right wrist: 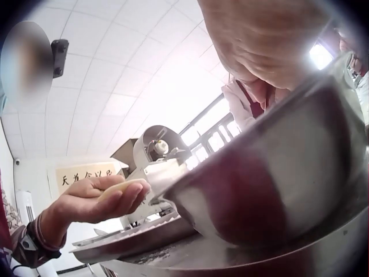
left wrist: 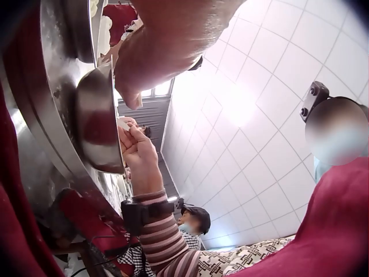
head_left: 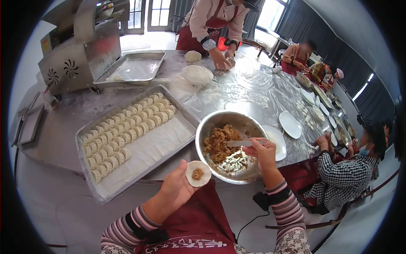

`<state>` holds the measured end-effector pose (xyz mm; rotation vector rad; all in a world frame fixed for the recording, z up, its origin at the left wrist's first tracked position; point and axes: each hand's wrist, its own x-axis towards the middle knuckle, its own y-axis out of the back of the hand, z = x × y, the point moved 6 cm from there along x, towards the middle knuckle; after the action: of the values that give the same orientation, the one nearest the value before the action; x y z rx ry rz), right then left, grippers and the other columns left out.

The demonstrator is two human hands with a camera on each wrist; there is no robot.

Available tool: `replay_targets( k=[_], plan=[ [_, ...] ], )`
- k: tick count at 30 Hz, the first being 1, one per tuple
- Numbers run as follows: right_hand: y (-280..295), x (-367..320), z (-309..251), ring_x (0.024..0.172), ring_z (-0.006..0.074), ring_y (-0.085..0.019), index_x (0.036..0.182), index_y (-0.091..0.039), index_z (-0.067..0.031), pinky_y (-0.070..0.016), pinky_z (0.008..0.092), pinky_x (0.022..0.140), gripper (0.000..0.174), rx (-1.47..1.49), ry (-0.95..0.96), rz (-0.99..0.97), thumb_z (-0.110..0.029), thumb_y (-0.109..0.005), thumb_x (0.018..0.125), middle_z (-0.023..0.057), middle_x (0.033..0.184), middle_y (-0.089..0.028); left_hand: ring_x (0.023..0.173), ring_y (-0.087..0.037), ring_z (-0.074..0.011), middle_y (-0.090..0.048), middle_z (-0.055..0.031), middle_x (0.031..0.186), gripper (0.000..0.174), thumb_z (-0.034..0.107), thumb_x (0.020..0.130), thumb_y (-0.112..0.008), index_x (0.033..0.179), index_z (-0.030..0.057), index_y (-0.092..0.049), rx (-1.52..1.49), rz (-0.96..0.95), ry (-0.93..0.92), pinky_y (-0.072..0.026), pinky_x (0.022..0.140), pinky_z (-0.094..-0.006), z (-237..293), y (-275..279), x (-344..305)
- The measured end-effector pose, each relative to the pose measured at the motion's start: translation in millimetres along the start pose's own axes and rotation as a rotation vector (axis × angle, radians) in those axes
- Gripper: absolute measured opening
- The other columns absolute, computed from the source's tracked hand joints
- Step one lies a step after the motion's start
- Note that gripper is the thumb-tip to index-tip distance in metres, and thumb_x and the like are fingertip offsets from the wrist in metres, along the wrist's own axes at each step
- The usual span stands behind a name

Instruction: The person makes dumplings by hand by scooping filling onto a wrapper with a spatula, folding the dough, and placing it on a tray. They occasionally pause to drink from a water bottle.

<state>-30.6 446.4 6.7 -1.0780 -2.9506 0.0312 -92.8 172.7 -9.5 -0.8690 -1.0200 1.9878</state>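
Observation:
My left hand [head_left: 172, 187] holds a round dumpling wrapper [head_left: 206, 178] with a small dab of filling [head_left: 197, 173] at its middle. In the right wrist view the fingers curl up beneath the wrapper [right wrist: 117, 189]. My right hand [head_left: 264, 154] pinches a flat spatula [head_left: 242, 143] over the steel bowl [head_left: 250, 122]. The spatula's far end meets the brown meat filling [head_left: 219, 146], heaped toward the bowl's left side. The wrapper is just outside the bowl's near left rim. The bowl's wall [left wrist: 99, 124] hides its contents in the left wrist view.
Left of the bowl, a paper-lined tray [head_left: 158, 146] carries rows of folded dumplings [head_left: 127, 122]. White plates [head_left: 290, 125] lie to the right. Behind are dough [head_left: 197, 75], an empty metal tray [head_left: 135, 67] and a machine [head_left: 84, 55]. Other people work around the table.

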Motion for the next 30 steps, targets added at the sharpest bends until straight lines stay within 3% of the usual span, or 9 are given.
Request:
replay_targets(
  k=[4,11,13,16,18,26,30],
  plan=[
    [10.3,-11.6,-0.1,0.076,0.0284,-0.071,0.102,-0.060,0.0053,-0.0602,0.0339,0.065,0.018,0.252,-0.132,0.021,-0.009,-0.057,0.091,0.0196,0.081,-0.067,0.118,-0.053,-0.0274,-0.052,-0.0174,0.128,0.050,0.040,0.102,-0.032,0.128,-0.0021,-0.041,0.009,-0.043,-0.018,-0.0426,0.101,-0.0414,-2.1,-4.1,8.0],
    [-10.1,-61.1,-30.1,0.078,0.0306,-0.071,0.102,-0.060,0.0053,-0.0591,0.0370,0.070,0.018,0.329,-0.080,-0.007,-0.009,-0.056,0.092,0.0205,0.085,-0.068,0.121,-0.051,-0.0299,-0.050,-0.0190,0.130,0.052,0.040,0.103,-0.028,0.130,-0.0027,-0.039,-0.035,-0.005,-0.047,-0.0403,0.104,-0.0434,-5.2,-11.0,19.5],
    [-25.3,-90.3,-51.9,0.077,0.0298,-0.071,0.097,-0.063,0.0040,-0.0575,0.0363,0.072,0.013,-0.002,0.279,-0.023,-0.005,-0.056,0.091,0.0194,0.087,-0.069,0.121,-0.051,-0.0298,-0.050,-0.0189,0.130,0.052,0.040,0.103,-0.027,0.130,-0.0024,-0.039,-0.033,0.011,-0.053,-0.0400,0.105,-0.0434,-4.5,-12.6,19.6],
    [-63.8,-141.8,-68.7,0.080,0.0290,-0.069,0.093,-0.066,0.0006,-0.0563,0.0361,0.074,0.011,-0.610,0.999,-0.275,0.000,-0.064,0.081,0.0184,0.088,-0.069,0.121,-0.051,-0.0292,-0.051,-0.0181,0.129,0.052,0.041,0.103,-0.026,0.129,-0.0018,-0.040,-0.057,-0.050,-0.065,-0.0399,0.105,-0.0433,-4.9,-14.2,19.7],
    [-88.2,-172.0,-70.4,0.086,0.0286,-0.068,0.093,-0.066,0.0002,-0.0562,0.0372,0.077,0.016,-0.895,1.292,-0.449,-0.002,-0.067,0.078,0.0177,0.093,-0.067,0.120,-0.052,-0.0286,-0.053,-0.0174,0.127,0.053,0.041,0.103,-0.025,0.129,-0.0017,-0.041,-0.065,-0.075,-0.067,-0.0397,0.105,-0.0431,-6.6,-9.9,20.6],
    [-92.3,-188.8,-76.1,0.089,0.0279,-0.068,0.094,-0.066,-0.0010,-0.0556,0.0392,0.080,0.018,-0.957,1.371,-0.374,-0.006,-0.067,0.077,0.0161,0.097,-0.066,0.117,-0.053,-0.0274,-0.055,-0.0170,0.124,0.051,0.041,0.103,-0.025,0.127,-0.0007,-0.044,-0.042,-0.059,-0.070,-0.0409,0.103,-0.0427,-0.7,-5.0,4.3],
    [-106.3,-194.2,-76.1,0.088,0.0278,-0.068,0.094,-0.066,-0.0012,-0.0554,0.0388,0.081,0.018,-0.915,1.381,-0.480,-0.007,-0.067,0.077,0.0155,0.097,-0.066,0.114,-0.055,-0.0250,-0.056,-0.0144,0.122,0.049,0.040,0.102,-0.030,0.125,-0.0001,-0.045,-0.049,-0.099,-0.092,-0.0417,0.101,-0.0406,2.6,-2.8,-2.8]
  ],
)
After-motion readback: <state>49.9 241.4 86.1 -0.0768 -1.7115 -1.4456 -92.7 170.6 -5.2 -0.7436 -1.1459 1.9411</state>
